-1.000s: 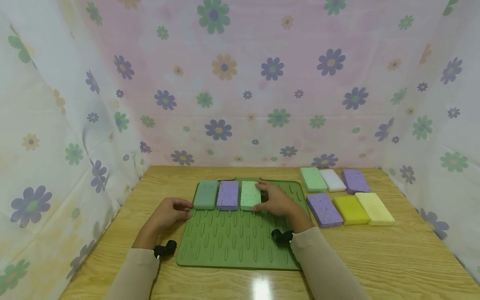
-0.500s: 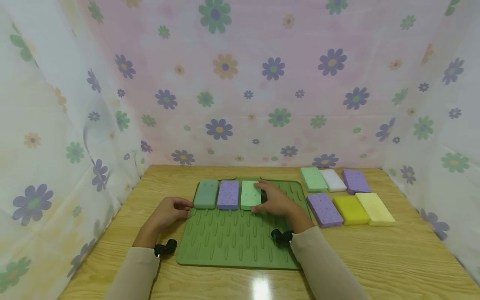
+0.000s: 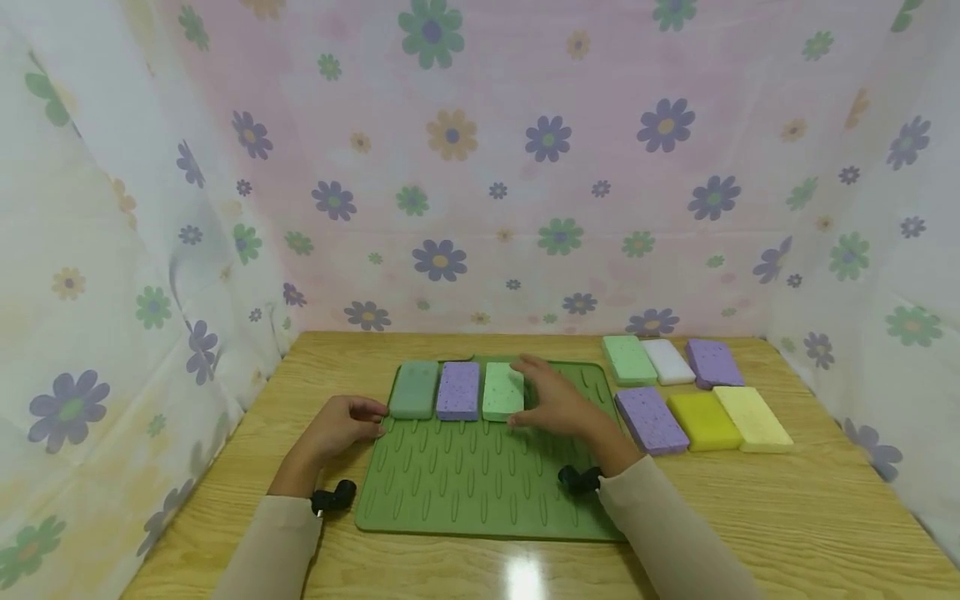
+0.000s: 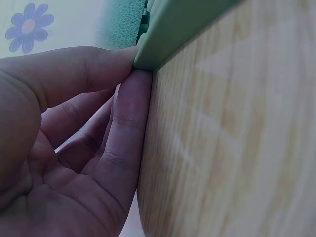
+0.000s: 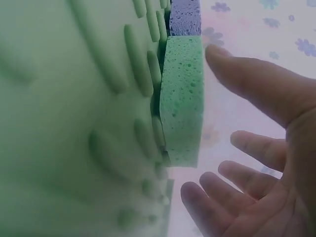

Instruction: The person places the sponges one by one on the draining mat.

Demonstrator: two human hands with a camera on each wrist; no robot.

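On the green ridged mat [image 3: 480, 475] three sponges lie in a row: a dull green one [image 3: 414, 390], a speckled purple one [image 3: 458, 391] and a speckled light green one [image 3: 503, 392]. My left hand [image 3: 341, 429] pinches the mat's left edge between thumb and index finger [image 4: 123, 113], beside the dull green sponge. Just right of the light green sponge is my right hand [image 3: 558, 404]. Its fingers are spread and hold nothing. In the right wrist view the thumb [image 5: 247, 74] stands apart from that sponge [image 5: 182, 98].
Right of the mat, more sponges lie on the wooden table [image 3: 787, 517]: light green [image 3: 628, 360], white [image 3: 667, 361], purple [image 3: 713, 362], a second purple [image 3: 651, 420], yellow [image 3: 703, 421] and pale yellow [image 3: 752, 418]. A flowered cloth [image 3: 480, 208] encloses the back and sides.
My right hand has let go of the light green sponge and moved slightly right. The left hand stays at the mat's edge, and the sponges keep their places.
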